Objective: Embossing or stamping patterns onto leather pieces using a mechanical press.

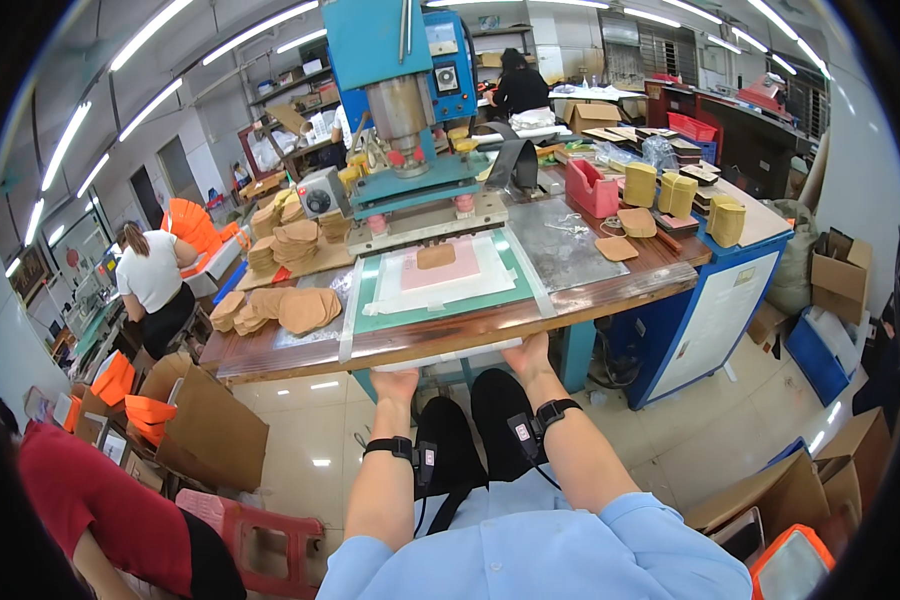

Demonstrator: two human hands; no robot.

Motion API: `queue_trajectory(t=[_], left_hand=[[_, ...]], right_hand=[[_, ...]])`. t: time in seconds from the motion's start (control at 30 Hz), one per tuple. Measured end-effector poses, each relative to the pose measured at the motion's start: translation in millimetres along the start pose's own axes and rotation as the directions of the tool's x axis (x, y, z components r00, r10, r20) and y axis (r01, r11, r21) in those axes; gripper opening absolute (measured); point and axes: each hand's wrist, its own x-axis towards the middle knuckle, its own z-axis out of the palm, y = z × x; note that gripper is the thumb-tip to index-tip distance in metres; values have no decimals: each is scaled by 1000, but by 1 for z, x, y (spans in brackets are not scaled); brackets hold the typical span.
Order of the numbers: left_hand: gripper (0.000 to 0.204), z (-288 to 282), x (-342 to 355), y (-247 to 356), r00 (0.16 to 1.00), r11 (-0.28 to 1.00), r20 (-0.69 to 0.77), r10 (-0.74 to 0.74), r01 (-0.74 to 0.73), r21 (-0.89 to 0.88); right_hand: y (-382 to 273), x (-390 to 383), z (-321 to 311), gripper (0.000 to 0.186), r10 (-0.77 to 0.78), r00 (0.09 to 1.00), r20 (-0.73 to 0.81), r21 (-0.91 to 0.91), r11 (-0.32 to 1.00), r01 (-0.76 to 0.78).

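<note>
Both hands reach under the front edge of the wooden table (450, 347). My left hand (395, 383) is at one end of a white bar (460, 357) below that edge, and my right hand (527, 352) is at the other end. The table hides the fingers of both, so whether they grip the bar does not show. On the tabletop above, a brown leather-like piece (435, 258) with rounded corners lies on a pink sheet (450, 274). White paper (410, 300) and a green mat (370, 322) lie under it. Over the back of the mat stands a blue-green press (410, 190), its plate raised.
Stacked brown pieces (305, 312) lie left on the table. At right are a red tape dispenser (592, 188), yellow bundles (678, 195) and loose brown pieces (616, 248). A blue cabinet (705, 320) stands right; a red stool (270, 545) and a person in red (90, 500) are lower left.
</note>
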Motion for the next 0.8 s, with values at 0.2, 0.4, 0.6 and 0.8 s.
queue_trajectory(t=[0.2,0.4,0.6,0.8], left_hand=[[42,12,-9,-1,999,999,-33,2,-1,41],[41,-2,-2,1,1000,999,-4,-12,12,40],[43,-2,1,-2,1000,997,-26,1,1,71],[44,-3,-1,6,999,999,-49,-21,23,38]], right_hand=[[-2,-5,3,46,-1,1000,10,-6,1000,1],[-1,6,-12,48,21,998,59,22,1000,-22],[-3,16,-20,47,34,996,86,56,998,-38],[-2,-6,4,48,58,997,49,111,992,-63]])
